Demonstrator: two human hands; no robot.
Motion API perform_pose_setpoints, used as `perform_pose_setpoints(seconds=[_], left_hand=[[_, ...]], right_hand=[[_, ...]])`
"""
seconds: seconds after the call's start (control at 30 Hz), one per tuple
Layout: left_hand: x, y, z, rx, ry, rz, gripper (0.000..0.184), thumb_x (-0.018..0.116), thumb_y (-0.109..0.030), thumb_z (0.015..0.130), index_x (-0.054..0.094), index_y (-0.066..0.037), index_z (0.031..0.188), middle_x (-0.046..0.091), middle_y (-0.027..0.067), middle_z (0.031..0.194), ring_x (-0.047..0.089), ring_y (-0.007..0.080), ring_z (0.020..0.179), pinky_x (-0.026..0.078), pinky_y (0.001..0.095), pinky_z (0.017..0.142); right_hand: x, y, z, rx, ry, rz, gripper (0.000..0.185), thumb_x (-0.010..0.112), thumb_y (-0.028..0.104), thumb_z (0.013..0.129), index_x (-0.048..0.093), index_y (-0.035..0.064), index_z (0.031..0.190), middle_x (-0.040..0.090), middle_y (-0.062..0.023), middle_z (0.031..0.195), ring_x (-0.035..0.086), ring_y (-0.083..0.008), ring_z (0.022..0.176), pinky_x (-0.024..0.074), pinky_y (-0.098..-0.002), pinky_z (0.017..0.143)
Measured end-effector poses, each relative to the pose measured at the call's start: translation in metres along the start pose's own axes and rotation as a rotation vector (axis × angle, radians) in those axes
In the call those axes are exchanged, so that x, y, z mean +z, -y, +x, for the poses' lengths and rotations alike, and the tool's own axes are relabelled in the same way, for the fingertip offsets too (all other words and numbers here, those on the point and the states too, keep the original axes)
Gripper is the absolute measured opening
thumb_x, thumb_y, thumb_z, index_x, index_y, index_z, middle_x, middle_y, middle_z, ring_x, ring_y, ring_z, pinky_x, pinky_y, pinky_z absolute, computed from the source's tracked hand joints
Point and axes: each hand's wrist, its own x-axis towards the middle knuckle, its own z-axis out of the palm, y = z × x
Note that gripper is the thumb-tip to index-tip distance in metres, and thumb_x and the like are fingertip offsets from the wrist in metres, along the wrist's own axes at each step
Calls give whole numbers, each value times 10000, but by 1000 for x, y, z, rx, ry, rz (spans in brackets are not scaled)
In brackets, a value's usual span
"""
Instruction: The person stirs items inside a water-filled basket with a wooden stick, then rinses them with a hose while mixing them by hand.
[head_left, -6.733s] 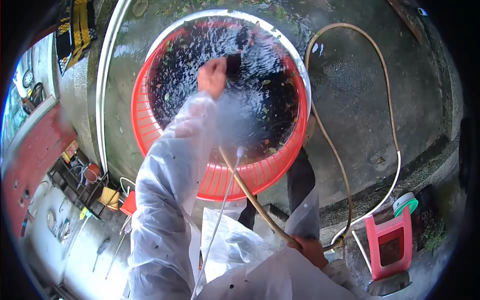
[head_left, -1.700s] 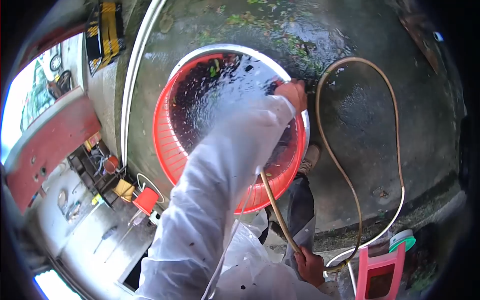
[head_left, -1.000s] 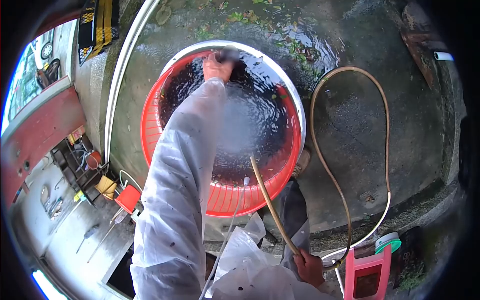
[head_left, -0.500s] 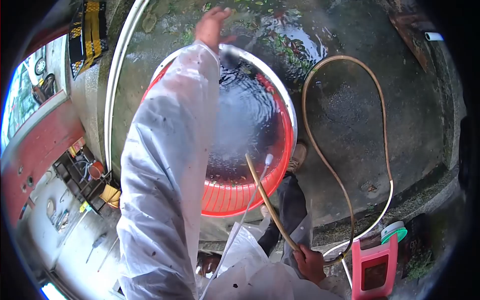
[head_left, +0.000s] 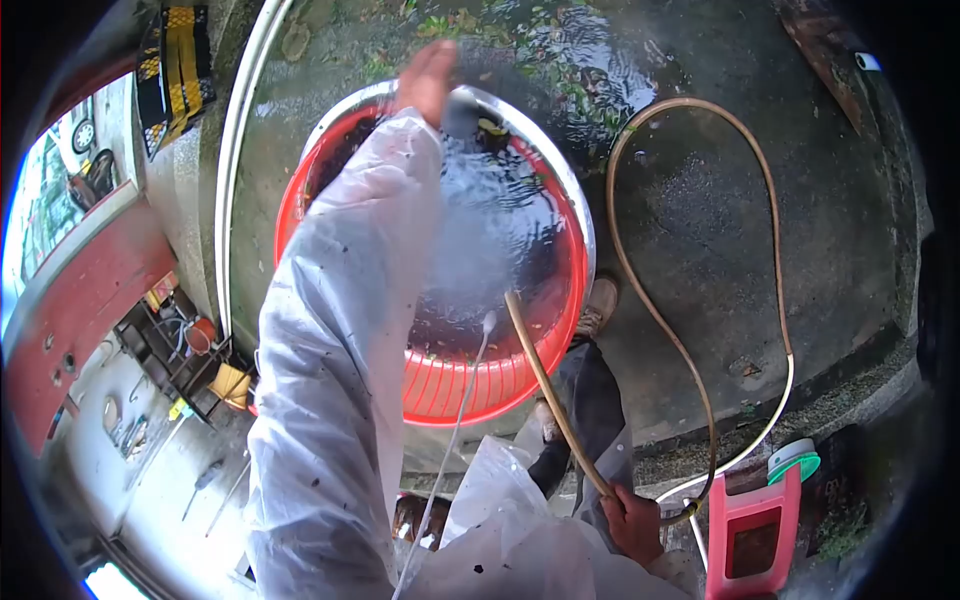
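Note:
My left hand (head_left: 428,84), in a translucent white plastic sleeve, reaches over the far side of a red slatted basket (head_left: 475,392). Its fingers are stretched out, a little blurred, and hold nothing that I can see. Dark rippling water (head_left: 490,230) fills the basket, which sits within a white-rimmed tub (head_left: 545,138). Low in the view, my right hand (head_left: 632,525) is wrapped round a tan hose (head_left: 560,410). The hose's open end points at the water near the basket's close side. A white cord (head_left: 450,440) with a small white tip hangs in front of the basket.
The hose loops over wet concrete (head_left: 820,230) on the right. A pink plastic stool (head_left: 755,535) stands at the lower right, with a white-and-green container (head_left: 793,460) beside its top. White pipes (head_left: 232,180) run along the left. Scattered leaves (head_left: 590,100) lie beyond the tub.
My left hand has come down slightly towards the basket's rim, its fingers closer together. The hose end has shifted slightly up and right, and the cord tip has swung left.

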Motion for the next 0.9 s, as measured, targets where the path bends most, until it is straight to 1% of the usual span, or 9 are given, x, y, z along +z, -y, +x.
perform_pose_setpoints(seconds=[0.07,0.1,0.13,0.33,0.43,0.63,0.73,0.83,0.9], left_hand=[[9,-40,-52,43,75,-47,564,598,-376,883,540,18,1281,623,264,1169,587,372,1107,437,374,967],[3,-27,-67,90,35,131,473,622,-279,898,563,-21,1290,637,125,1185,615,213,1025,504,324,870],[-8,-21,-94,232,9,433,491,643,-268,867,567,-13,1281,635,168,1197,629,259,1037,500,345,893],[-45,158,-240,-386,-203,164,338,661,-235,834,666,8,1068,690,90,912,647,201,847,508,313,807],[-56,122,-270,-682,-92,-87,285,642,-216,841,683,-5,1029,683,47,880,629,146,797,507,277,749],[-47,240,-283,-393,52,165,248,614,-133,813,662,-13,1024,685,45,838,616,153,716,492,286,655],[-47,227,-279,-341,169,656,343,638,-176,816,628,-41,1131,670,162,1071,646,224,977,512,303,772],[-49,253,-292,-349,143,415,459,672,-246,810,582,-52,1215,624,201,1178,605,294,1096,498,369,886],[-76,196,-300,-484,225,424,544,690,-281,800,536,-64,1275,596,211,1228,562,329,1171,448,409,986]], right_hand=[[6,-4,-6,-21,4,19,276,635,270,868,679,67,1051,640,-158,685,646,-323,595,499,-387,542],[8,-7,-8,-47,-9,38,270,616,252,882,671,70,1074,633,-171,696,637,-333,597,480,-387,541],[11,-9,-9,-52,5,34,270,616,252,882,671,70,1074,633,-171,696,637,-333,597,480,-387,541],[21,-2,-14,3,106,-27,261,610,230,886,664,72,1086,616,-164,673,625,-305,573,476,-372,539],[24,0,-21,-51,94,15,240,611,267,890,667,118,1070,602,-145,624,629,-316,556,477,-395,514],[31,18,-32,-49,142,-36,244,599,226,890,656,99,1090,609,-151,645,645,-309,584,488,-369,535],[45,19,-41,-64,108,-57,264,595,215,890,646,84,1114,624,-172,695,658,-316,625,504,-366,570],[66,18,-46,-69,128,-132,274,587,201,896,637,65,1128,630,-186,739,662,-324,654,513,-360,599],[82,22,-44,-152,94,-111,240,553,153,911,625,29,1105,538,-106,659,518,-147,572,440,-303,552]])
